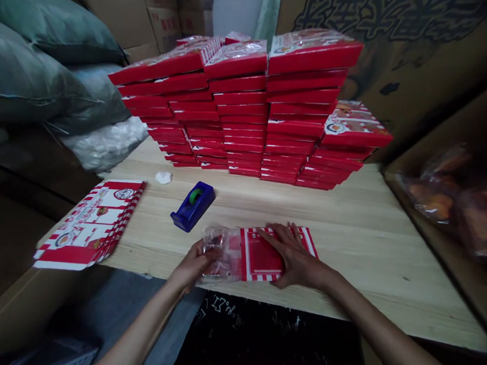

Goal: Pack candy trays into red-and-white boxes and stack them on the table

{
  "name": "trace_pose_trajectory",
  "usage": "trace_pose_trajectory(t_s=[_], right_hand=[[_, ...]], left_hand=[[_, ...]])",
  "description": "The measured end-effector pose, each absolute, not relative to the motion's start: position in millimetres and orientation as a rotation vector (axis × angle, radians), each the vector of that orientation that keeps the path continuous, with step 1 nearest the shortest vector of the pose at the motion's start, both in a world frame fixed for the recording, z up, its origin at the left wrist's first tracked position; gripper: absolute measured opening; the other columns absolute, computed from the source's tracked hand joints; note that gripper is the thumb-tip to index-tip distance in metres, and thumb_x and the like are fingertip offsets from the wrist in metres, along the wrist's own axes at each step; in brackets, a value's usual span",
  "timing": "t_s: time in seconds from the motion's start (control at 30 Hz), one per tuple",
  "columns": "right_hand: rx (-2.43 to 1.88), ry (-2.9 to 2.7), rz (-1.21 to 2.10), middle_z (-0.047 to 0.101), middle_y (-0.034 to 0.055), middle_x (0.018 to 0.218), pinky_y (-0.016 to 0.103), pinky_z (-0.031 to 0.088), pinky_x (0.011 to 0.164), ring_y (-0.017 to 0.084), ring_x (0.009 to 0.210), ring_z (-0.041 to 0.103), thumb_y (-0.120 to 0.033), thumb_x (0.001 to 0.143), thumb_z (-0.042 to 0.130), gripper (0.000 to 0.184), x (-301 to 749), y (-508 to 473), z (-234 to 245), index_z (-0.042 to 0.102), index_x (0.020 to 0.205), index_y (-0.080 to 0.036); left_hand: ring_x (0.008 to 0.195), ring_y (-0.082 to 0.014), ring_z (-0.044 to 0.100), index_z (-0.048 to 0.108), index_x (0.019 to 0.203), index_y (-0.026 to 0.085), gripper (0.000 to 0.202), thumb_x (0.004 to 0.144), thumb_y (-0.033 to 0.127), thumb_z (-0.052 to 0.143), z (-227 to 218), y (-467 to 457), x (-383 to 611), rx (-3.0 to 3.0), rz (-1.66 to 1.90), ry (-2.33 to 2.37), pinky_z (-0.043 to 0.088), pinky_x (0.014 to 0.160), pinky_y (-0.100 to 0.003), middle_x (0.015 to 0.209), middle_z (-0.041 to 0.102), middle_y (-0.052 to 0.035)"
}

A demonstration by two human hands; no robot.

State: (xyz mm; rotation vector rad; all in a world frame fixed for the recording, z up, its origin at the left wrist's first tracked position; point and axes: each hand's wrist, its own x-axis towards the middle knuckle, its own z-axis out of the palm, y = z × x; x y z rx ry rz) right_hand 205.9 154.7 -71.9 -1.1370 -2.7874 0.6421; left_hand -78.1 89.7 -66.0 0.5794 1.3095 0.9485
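A flat red and white cardboard box [262,256] lies near the front edge of the wooden table. My right hand [296,256] spans it, thumb at the near edge and fingers over the top towards the far edge. At the box's left end sits a clear plastic packet [227,256], its contents hard to make out. My left hand [197,263] grips the packet's left part, fingers closed around it. Whether the packet's right end goes inside the box, I cannot tell. Behind the packet stands a blue tape dispenser [193,206] with a green roll core.
Tall stacks of red boxes [242,113] fill the table's back. Flat printed cartons [92,223] lie at the left edge, and a small white scrap [163,178] lies near the dispenser. Large sacks [18,65] are piled at left. A carton of bagged brownish items [441,207] stands at right.
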Motion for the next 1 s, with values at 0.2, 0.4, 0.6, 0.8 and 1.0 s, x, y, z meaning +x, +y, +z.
trace_pose_trajectory(t_s=[0.2,0.4,0.6,0.8,1.0], right_hand=[[-1.156,-2.691,0.568,0.032,0.0193,0.163,0.068,0.000,0.126,0.045,0.156,0.020,-0.034,0.061,0.088,0.126,212.5,142.4,-62.3,0.018,0.166,-0.029],[-1.108,-2.573,0.460,0.025,0.0160,0.161,0.069,-0.006,0.126,0.050,0.153,0.019,-0.029,0.059,0.089,0.136,196.5,110.8,-52.9,0.005,0.166,-0.038],[-1.117,-2.423,0.466,0.026,0.0149,0.158,0.076,0.002,0.123,0.051,0.149,0.026,-0.031,0.060,0.087,0.137,174.6,76.4,-45.4,-0.001,0.164,-0.043],[-1.293,-2.176,0.519,0.025,0.0133,0.156,0.079,0.014,0.120,0.052,0.143,0.032,-0.031,0.058,0.085,0.133,167.6,58.1,-51.0,0.004,0.162,-0.046],[-1.547,-1.747,0.464,0.026,0.0163,0.151,0.069,0.045,0.105,0.050,0.134,0.037,-0.037,0.054,0.088,0.132,157.3,48.4,-46.3,0.013,0.163,-0.039]], left_hand=[[0.101,-0.0250,0.075,0.066,0.126,0.020,0.061,0.074,0.042,0.088,-33.8,81.5,-87.2,0.650,1.071,1.308,0.060,0.083,-0.033,0.122,0.076,-0.0123],[0.094,-0.0282,0.076,0.068,0.128,0.022,0.055,0.082,0.050,0.079,-8.3,69.8,-83.6,0.842,1.026,1.352,0.061,0.081,-0.036,0.118,0.077,-0.0099],[0.103,-0.0303,0.072,0.074,0.121,0.024,0.035,0.091,0.040,0.069,-6.4,66.6,-53.7,1.140,0.897,1.252,0.059,0.088,-0.037,0.121,0.077,-0.0095],[0.103,-0.0299,0.071,0.077,0.118,0.024,0.029,0.092,0.035,0.068,22.4,66.6,-51.9,1.429,0.859,1.367,0.054,0.096,-0.039,0.115,0.078,-0.0086],[0.149,-0.0265,0.042,0.041,0.156,0.035,0.072,0.091,0.032,0.073,26.5,27.9,-25.3,1.506,1.455,1.826,0.042,0.117,-0.036,0.167,0.037,-0.0026]])
